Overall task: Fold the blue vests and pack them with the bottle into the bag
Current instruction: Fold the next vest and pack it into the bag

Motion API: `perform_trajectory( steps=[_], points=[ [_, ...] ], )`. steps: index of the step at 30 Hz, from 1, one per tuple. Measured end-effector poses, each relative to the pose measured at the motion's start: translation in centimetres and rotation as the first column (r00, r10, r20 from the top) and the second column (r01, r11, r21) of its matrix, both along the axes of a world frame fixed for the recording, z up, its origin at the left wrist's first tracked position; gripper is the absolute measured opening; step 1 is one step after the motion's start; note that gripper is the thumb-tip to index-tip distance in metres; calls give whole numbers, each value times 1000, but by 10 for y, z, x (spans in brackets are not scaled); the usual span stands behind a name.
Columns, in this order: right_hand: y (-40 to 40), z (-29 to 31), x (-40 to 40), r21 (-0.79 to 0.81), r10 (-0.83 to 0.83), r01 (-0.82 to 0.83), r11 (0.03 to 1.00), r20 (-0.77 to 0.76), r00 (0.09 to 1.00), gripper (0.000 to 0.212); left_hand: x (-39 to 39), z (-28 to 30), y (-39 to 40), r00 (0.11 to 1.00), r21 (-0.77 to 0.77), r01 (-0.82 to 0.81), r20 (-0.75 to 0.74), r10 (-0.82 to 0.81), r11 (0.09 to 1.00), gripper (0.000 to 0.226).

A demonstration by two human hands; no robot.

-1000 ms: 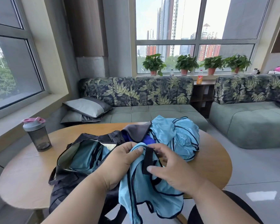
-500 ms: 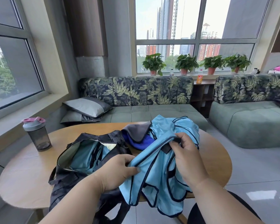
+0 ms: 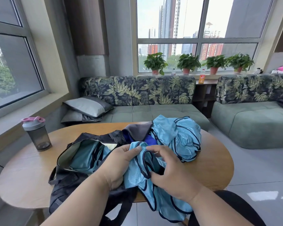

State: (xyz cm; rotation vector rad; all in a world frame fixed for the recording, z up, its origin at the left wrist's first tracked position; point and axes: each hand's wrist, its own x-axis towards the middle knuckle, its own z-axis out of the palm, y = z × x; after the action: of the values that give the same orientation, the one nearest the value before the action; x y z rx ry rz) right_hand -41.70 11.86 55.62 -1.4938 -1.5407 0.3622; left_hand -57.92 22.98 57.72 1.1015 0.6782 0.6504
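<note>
A light blue vest with dark trim (image 3: 137, 175) is bunched between my hands over the table's near edge, its lower part hanging off. My left hand (image 3: 119, 162) grips its upper left part, thumb on top. My right hand (image 3: 168, 172) has its fingers curled on the vest's dark-trimmed edge. A pile of more light blue vests (image 3: 176, 137) lies beyond on the table. The black bag (image 3: 69, 176) lies open at the left, teal fabric inside it. A grey shaker bottle with a pink lid (image 3: 37, 134) stands upright at the far left.
A round wooden table (image 3: 23, 176) carries everything. A grey and dark blue cloth (image 3: 137, 131) lies between bag and vest pile. Leaf-patterned sofas (image 3: 137, 95) and cushions stand behind, potted plants on the windowsill. Tiled floor is to the right.
My right hand came back from the vest pile toward my left hand and lower. The vest, stretched out half a second ago, is now gathered between both hands.
</note>
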Motion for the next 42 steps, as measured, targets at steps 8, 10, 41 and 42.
perform_trajectory(
  steps=[8, 10, 41, 42],
  points=[
    [3, 6, -9, 18, -23, 25, 1000, -111, 994, 60, 3, 0, -6, 999, 54, -29, 44, 27, 998, 50],
    [4, 5, -6, 18, -29, 33, 999, -180, 983, 51, 3, 0, -6, 998, 79, -48, 49, 44, 996, 35],
    [21, 99, 49, 167, -37, 197, 966, -667, 744, 33, 18, -75, -11, 716, 660, 217, -608, 343, 719, 26],
    [21, 104, 52, 163, -49, 221, 962, -691, 721, 33, 15, -72, -9, 713, 662, 186, -599, 364, 726, 27]
  ],
)
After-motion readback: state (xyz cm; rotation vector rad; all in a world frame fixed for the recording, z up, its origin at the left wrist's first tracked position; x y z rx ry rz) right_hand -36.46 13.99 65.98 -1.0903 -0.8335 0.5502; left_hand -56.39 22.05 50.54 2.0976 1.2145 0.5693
